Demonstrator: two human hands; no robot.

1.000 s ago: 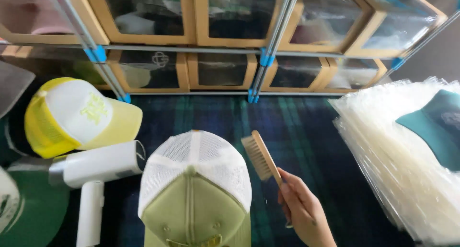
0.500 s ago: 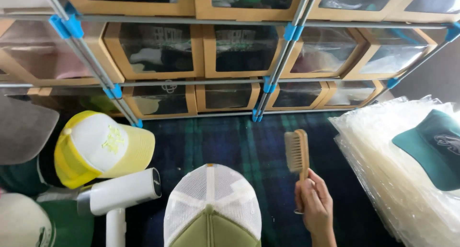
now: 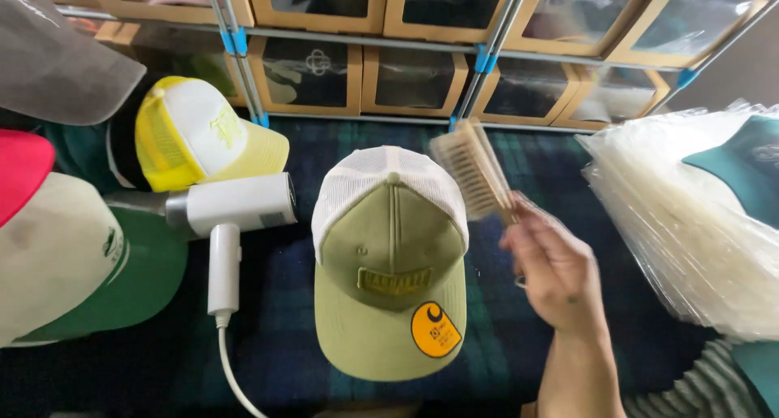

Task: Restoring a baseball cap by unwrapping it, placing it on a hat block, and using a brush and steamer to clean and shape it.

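- Your right hand (image 3: 556,272) grips the wooden brush (image 3: 473,170) by its handle, fingers wrapped closed around it.
- Brush long axis runs diagonally: head up and to the left, handle down and right into your palm; bristle face is turned toward the camera.
- Brush head sits just beside the white mesh back of the olive cap (image 3: 391,260); contact cannot be told.
- Cap lies on the dark plaid cloth (image 3: 519,361), brim toward you.
- White hair dryer (image 3: 231,215) lies left of the cap.
- Your left hand is out of view.

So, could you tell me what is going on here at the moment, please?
A person's right hand holds a wooden brush raised just beside an olive-green cap with a white mesh back, which lies on a dark plaid cloth. A white handheld dryer lies to its left, a stack of clear bags to the right. The left hand is out of view.
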